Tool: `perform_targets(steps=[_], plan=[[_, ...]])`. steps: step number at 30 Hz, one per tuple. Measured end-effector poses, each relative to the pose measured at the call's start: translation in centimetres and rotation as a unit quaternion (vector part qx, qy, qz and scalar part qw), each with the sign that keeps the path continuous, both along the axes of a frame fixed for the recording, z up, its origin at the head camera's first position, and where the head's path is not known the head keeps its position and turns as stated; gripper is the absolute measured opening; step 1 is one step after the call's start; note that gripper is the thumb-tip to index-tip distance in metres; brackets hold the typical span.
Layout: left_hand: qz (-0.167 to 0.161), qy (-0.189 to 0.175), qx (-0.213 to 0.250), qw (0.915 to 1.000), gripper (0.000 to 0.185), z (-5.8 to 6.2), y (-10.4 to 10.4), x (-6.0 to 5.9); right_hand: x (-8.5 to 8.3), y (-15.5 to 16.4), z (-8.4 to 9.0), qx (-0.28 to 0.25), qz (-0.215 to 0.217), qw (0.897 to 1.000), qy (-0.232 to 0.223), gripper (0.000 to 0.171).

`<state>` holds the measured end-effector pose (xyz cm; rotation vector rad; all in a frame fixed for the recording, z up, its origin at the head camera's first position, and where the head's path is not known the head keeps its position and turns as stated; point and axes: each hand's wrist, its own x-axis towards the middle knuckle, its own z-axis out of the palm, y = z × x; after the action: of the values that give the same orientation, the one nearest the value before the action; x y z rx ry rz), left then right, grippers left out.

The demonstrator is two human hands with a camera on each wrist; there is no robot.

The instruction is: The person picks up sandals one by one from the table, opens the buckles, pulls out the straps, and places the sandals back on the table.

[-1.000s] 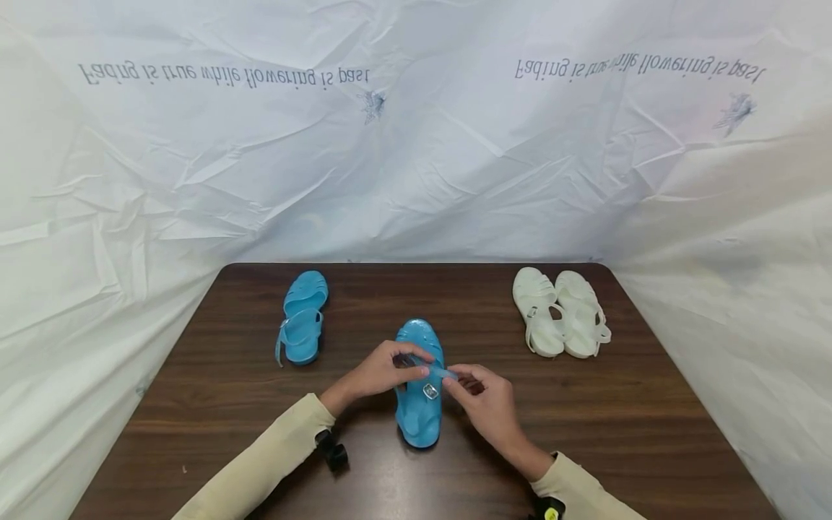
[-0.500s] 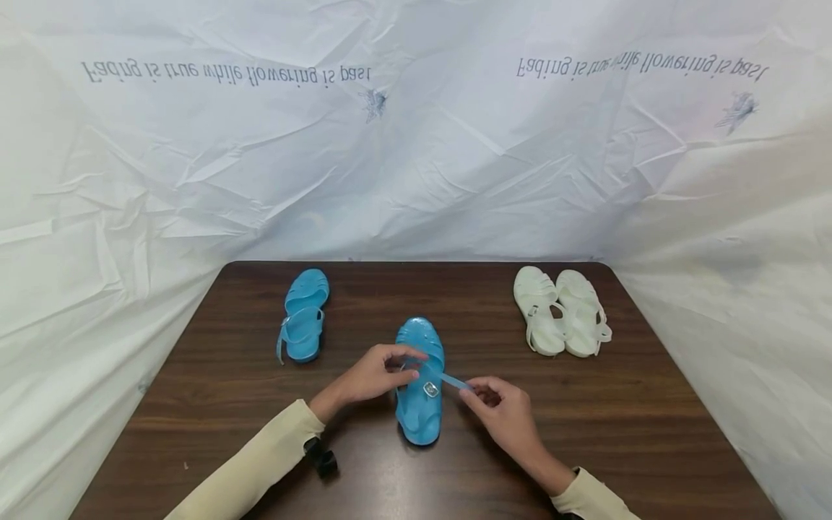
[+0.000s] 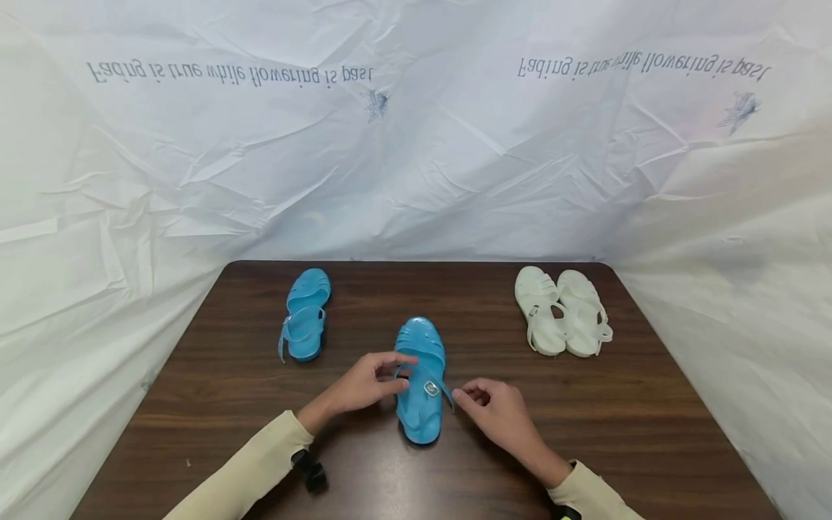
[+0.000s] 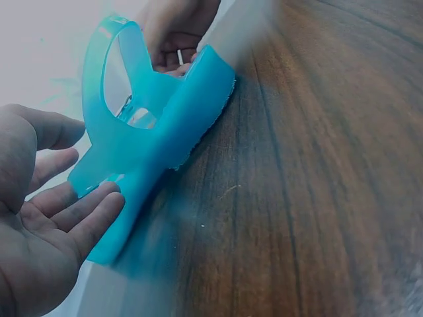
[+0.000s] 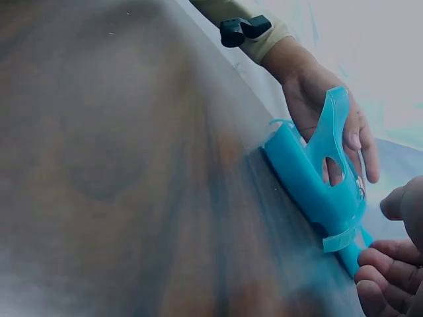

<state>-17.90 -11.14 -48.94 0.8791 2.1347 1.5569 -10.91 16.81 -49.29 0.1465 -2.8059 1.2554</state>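
A blue jelly sandal (image 3: 419,419) lies on the table, toe pointing away. Its silver buckle (image 3: 431,388) shows on top, and the strap's loose end (image 5: 340,241) sticks out on the right side. At the sandal's left side is my left hand (image 3: 370,380), fingers extended loosely, some fingertips at its edge; whether they press on it I cannot tell. My right hand (image 3: 497,412) is just right of the strap end, fingers loosely bent. In the right wrist view a small gap separates these fingers from the strap, and the hand is cut off by the frame's edge.
Another blue sandal (image 3: 304,336) lies at the back left of the brown wooden table (image 3: 617,433). A pair of white sandals, a left one (image 3: 544,332) and a right one (image 3: 581,328), lies at the back right. White sheeting (image 3: 416,173) hangs behind.
My right hand drew the strap out to the right and let go of it; the strap now hangs beside the sandal. My left hand shifted left, off the sandal's top.
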Motion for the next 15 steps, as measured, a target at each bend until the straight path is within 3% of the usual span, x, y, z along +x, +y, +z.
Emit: perform_targets(steps=[8,15], plan=[[0.021,-0.042,0.005,0.9989,0.046,0.2,-0.2,0.4,-1.0,-1.4,0.3,0.02,0.027,0.999,-0.034,0.047],[0.066,-0.039,-0.029,0.9966,0.041,0.7,-0.3,1.1,-1.9,-2.3,0.3,0.04,0.035,0.998,-0.046,0.061]])
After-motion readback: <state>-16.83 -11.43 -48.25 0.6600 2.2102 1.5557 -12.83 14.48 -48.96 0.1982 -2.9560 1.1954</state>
